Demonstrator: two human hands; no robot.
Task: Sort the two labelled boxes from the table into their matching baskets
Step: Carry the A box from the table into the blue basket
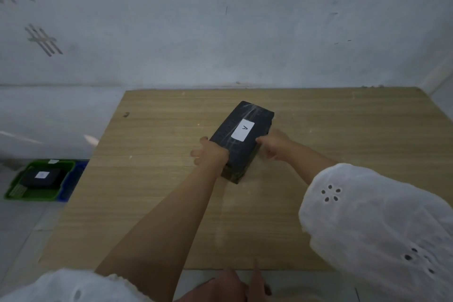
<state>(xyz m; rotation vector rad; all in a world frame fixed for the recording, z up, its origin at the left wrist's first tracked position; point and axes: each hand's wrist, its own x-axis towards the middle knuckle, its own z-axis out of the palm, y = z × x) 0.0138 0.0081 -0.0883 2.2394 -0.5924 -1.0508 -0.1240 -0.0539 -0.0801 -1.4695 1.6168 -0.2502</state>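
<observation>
A black box wrapped in clear tape, with a white label marked "A", lies on the wooden table near its middle. My left hand presses against the box's left side and my right hand against its right side, so both grip it. On the floor at the left stands a green basket that holds a second black box with a white label I cannot read. A blue basket peeks out from behind the green one.
A pale wall runs along the table's far edge, with tape marks at the upper left. Light floor tiles lie to the left of the table. My white sleeves fill the lower corners of the view.
</observation>
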